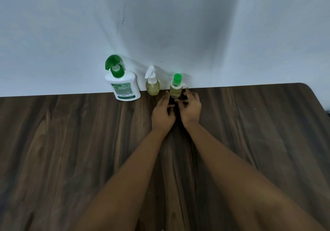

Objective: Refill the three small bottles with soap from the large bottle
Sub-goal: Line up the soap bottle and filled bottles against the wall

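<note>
Printed label (122, 90) noted on front of large white bottle (128, 78): dark round logo at top left, green band, blocks of small print, row of tiny symbols along lower edge. All too blurred and small to read; no brand, word or number legible. Nothing readable elsewhere in view.

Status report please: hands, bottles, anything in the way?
Left hand and right hand open, flanking small clear green-capped bottle; contact unclear. Small clear white-pump bottle and large white green-pump bottle upright by wall. Third small bottle not seen. Nothing blocking.
</note>
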`<action>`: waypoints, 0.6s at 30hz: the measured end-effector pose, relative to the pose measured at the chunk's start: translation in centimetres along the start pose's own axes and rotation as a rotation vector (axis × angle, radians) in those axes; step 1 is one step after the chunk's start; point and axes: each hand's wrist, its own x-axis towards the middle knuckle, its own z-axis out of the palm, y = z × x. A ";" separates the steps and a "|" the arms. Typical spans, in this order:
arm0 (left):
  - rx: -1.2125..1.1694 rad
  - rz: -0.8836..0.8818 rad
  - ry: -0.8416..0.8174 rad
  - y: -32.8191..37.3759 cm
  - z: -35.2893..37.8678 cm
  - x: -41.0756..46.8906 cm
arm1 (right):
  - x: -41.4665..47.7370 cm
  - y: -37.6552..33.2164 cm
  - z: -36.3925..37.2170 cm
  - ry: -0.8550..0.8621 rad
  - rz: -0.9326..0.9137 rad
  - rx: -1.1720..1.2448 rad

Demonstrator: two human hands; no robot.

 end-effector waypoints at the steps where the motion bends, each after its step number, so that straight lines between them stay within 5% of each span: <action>1: 0.011 -0.013 0.002 0.1 0.0 -0.3 | -0.4 0.1 -0.3 -0.010 0.027 0.055; 7: 0.062 -0.071 -0.091 1.2 0.0 -6.1 | -6.3 0.2 -2.7 -0.206 0.214 0.285; 14: 0.166 -0.239 -0.241 4.0 -0.8 -18.5 | -15.4 0.8 -9.5 -0.618 0.149 -0.176; 18: 0.126 -0.200 -0.294 7.2 -1.5 -27.0 | -18.7 0.7 -15.4 -0.692 0.163 -0.116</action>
